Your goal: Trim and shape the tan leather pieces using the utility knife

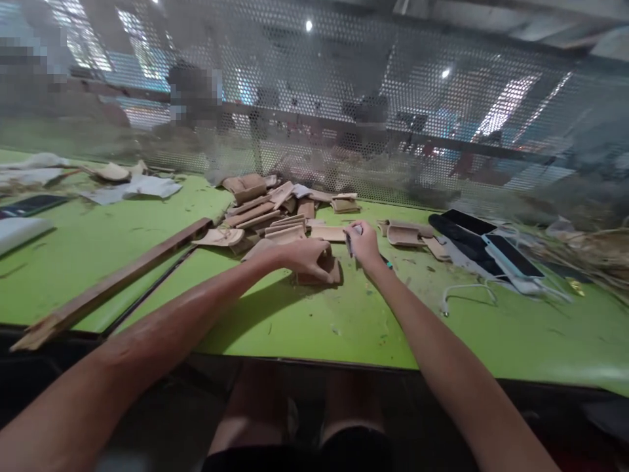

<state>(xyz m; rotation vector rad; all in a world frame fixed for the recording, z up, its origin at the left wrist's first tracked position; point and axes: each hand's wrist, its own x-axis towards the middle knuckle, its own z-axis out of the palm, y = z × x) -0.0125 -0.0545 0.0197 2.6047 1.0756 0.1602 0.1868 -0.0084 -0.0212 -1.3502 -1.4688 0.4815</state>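
My left hand [310, 257] has its thumb and fingers bent around a curved brown piece [335, 270] on the green table, covering much of it. To its right, my right hand [366, 246] is closed on a slim tool. The tool's greyish flat end [349, 241] points away from me, and a teal end [388, 263] shows behind the wrist; its exact kind is unclear. Just beyond both hands lies another tan trough-shaped piece [328, 233]. A heap of similar curved, dry-looking pieces [255, 213] spreads behind my left hand, and several more [405, 234] lie right of my right hand.
A long wooden bar [132, 275] lies diagonally at the left. Phones [514, 255], a black pouch [462, 242] and a white cable [469, 286] are at the right. A perforated metal screen [314, 131] rises behind the green table [304, 334], with blurred people beyond.
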